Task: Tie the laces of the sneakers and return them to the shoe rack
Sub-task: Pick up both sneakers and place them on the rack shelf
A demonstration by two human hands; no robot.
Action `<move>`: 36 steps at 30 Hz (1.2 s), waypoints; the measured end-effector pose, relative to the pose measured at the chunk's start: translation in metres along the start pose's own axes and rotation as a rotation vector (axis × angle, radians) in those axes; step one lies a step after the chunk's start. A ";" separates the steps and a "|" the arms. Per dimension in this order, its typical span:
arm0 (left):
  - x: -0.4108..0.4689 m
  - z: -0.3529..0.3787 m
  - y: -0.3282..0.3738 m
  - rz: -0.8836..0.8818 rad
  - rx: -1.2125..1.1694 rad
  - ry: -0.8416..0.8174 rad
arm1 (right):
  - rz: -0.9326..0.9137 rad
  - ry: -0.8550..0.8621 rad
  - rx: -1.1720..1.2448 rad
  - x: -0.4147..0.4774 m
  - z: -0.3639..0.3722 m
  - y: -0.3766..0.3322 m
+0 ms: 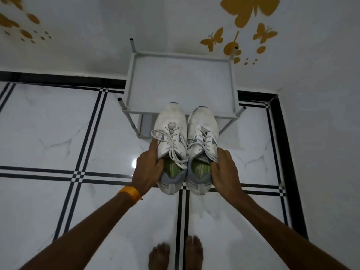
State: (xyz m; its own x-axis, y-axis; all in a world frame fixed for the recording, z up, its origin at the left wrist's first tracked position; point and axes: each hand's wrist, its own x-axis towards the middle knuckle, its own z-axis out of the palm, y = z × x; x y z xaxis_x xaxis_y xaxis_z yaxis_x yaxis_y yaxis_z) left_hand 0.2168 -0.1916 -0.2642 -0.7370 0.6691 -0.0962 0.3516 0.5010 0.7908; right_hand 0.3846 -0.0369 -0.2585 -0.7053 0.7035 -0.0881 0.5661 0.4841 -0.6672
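Observation:
Two white sneakers with grey heels and green insoles are held side by side in the air, toes pointing away from me. My left hand (148, 168) grips the left sneaker (169, 131) at its outer side. My right hand (224, 170) grips the right sneaker (202, 129) the same way. Both sneakers' laces are tied in bows. The toes hang over the front edge of the white shoe rack (181, 78), whose top shelf is bare. A lower shelf shows under the sneakers.
The rack stands against a white wall with yellow butterfly stickers (247, 10). The floor is white marble tile with black stripes (87, 133). My bare feet (175, 256) stand below. A wall corner lies right of the rack.

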 end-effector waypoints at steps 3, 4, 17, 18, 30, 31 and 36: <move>0.012 -0.032 0.051 -0.014 0.009 -0.017 | 0.020 0.000 0.003 0.010 -0.044 -0.036; 0.017 -0.040 0.064 -0.012 0.010 -0.013 | 0.013 0.002 -0.004 0.015 -0.054 -0.045; 0.182 -0.071 0.094 -0.041 0.039 -0.039 | 0.017 -0.054 -0.077 0.189 -0.085 -0.090; 0.197 -0.066 0.087 -0.046 0.050 -0.048 | 0.036 -0.061 -0.083 0.204 -0.077 -0.084; 0.316 0.008 -0.004 -0.070 0.073 -0.125 | 0.117 -0.179 -0.134 0.326 -0.002 -0.011; 0.320 0.011 -0.009 -0.075 0.086 -0.135 | 0.126 -0.192 -0.132 0.329 0.001 -0.007; 0.330 0.021 -0.017 -0.075 0.126 -0.148 | 0.155 -0.196 -0.130 0.334 0.007 0.004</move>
State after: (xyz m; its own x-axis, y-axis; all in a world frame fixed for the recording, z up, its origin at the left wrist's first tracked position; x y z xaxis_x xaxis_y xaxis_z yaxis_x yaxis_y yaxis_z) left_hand -0.0200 0.0320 -0.3218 -0.6744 0.6960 -0.2466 0.3751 0.6107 0.6974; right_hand 0.1478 0.1963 -0.2956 -0.6679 0.6663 -0.3317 0.7149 0.4502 -0.5350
